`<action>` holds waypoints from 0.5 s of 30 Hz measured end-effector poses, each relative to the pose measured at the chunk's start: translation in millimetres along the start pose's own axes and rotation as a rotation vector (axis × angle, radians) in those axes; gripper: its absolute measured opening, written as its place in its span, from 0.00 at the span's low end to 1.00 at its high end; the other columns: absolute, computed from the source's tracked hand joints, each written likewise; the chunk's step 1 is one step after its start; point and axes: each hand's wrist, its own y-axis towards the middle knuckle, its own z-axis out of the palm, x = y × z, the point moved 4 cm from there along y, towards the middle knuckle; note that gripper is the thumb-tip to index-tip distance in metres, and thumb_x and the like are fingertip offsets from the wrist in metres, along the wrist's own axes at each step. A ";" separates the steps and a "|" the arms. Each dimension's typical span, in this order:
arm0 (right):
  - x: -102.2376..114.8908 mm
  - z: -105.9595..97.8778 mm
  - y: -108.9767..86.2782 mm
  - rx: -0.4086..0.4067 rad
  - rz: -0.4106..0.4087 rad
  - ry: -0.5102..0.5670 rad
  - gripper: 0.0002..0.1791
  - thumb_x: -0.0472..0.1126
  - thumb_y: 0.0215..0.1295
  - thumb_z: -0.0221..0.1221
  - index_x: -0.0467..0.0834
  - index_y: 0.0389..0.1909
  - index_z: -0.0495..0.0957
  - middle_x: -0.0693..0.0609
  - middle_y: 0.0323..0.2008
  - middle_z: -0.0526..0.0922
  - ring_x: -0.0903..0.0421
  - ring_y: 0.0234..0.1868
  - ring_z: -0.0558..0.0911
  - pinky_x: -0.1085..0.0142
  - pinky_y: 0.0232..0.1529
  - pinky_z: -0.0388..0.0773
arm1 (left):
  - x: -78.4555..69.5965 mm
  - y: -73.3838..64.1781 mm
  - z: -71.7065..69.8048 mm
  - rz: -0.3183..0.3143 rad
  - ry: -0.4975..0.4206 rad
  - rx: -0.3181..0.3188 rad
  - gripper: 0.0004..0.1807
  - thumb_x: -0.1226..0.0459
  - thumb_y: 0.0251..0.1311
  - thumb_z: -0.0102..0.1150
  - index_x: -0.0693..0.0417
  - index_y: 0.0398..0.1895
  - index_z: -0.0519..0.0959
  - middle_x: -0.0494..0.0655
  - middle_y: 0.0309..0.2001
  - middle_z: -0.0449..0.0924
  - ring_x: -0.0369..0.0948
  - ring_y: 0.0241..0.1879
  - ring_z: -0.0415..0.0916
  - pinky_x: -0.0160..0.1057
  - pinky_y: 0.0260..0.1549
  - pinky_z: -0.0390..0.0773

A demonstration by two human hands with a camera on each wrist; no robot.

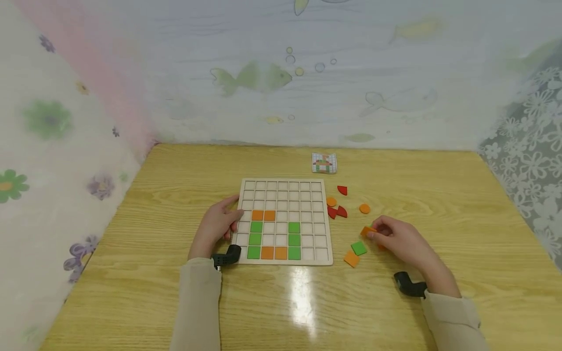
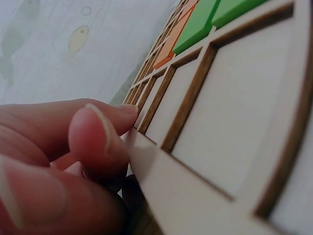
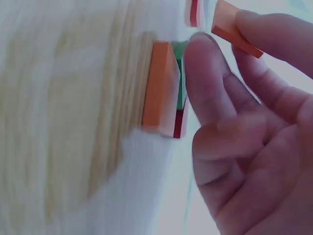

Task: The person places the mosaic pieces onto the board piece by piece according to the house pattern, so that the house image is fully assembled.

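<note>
A wooden grid board (image 1: 328, 222) lies on the table with orange and green square tiles set in some cells of its lower part. At its left edge my left hand (image 1: 216, 225) holds the board, thumb over the rim and other fingers curled beside it. My right hand (image 1: 401, 241) is to the right of the board and pinches an orange square tile (image 3: 227, 24) between thumb and fingers, slightly above the table. Close to this hand lie a green square tile (image 1: 358, 248) and another orange square tile (image 1: 351, 259); a further orange piece is partly hidden under the fingers.
Right of the board's upper half lie red quarter-round pieces (image 1: 342, 190) and orange round pieces (image 1: 365, 208). Behind the board sits a small printed pattern card (image 1: 324, 163). The wooden table (image 1: 175, 165) meets a painted wall at the back.
</note>
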 end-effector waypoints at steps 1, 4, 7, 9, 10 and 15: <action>0.5 1.0 0.3 -0.003 0.001 0.011 0.17 0.56 0.58 0.56 0.47 0.37 0.74 0.55 0.32 0.78 0.58 0.33 0.75 0.63 0.33 0.71 | 0.0 0.0 0.1 0.004 0.004 0.001 0.28 0.56 0.59 0.53 0.35 0.63 0.61 0.50 0.15 0.71 0.39 0.07 0.61 0.36 0.08 0.68; 3.4 4.4 2.7 -0.007 -0.004 0.036 0.16 0.56 0.58 0.56 0.48 0.37 0.74 0.55 0.32 0.79 0.59 0.33 0.77 0.63 0.33 0.71 | -0.5 -0.2 0.0 0.012 0.010 -0.004 0.28 0.56 0.59 0.54 0.35 0.63 0.61 0.50 0.14 0.71 0.39 0.07 0.61 0.36 0.08 0.68; 9.2 8.7 7.1 -0.003 -0.023 0.070 0.15 0.55 0.58 0.55 0.47 0.38 0.73 0.55 0.29 0.80 0.60 0.31 0.77 0.62 0.35 0.71 | -1.1 -0.5 -0.5 0.015 0.010 -0.009 0.28 0.56 0.59 0.54 0.35 0.63 0.61 0.50 0.15 0.71 0.39 0.07 0.61 0.36 0.08 0.68; 13.5 11.4 10.0 -0.004 -0.036 0.085 0.15 0.54 0.59 0.55 0.47 0.38 0.73 0.56 0.29 0.79 0.60 0.30 0.78 0.61 0.37 0.71 | -1.0 -0.7 -0.6 0.010 0.006 -0.011 0.28 0.56 0.59 0.54 0.35 0.63 0.61 0.49 0.15 0.71 0.39 0.07 0.61 0.36 0.08 0.68; 15.8 12.8 11.3 -0.001 -0.043 0.096 0.15 0.54 0.59 0.55 0.47 0.39 0.73 0.55 0.28 0.79 0.60 0.30 0.77 0.61 0.37 0.71 | -0.9 -0.8 -0.6 0.005 0.002 -0.012 0.28 0.56 0.59 0.54 0.35 0.63 0.61 0.49 0.15 0.71 0.39 0.07 0.61 0.36 0.08 0.68; 27.2 18.5 18.3 -0.010 -0.058 0.135 0.15 0.54 0.60 0.54 0.48 0.41 0.73 0.54 0.27 0.79 0.59 0.28 0.78 0.60 0.39 0.72 | -0.7 -0.7 0.3 0.003 -0.002 -0.005 0.28 0.56 0.59 0.53 0.35 0.63 0.61 0.49 0.14 0.70 0.39 0.07 0.61 0.36 0.08 0.68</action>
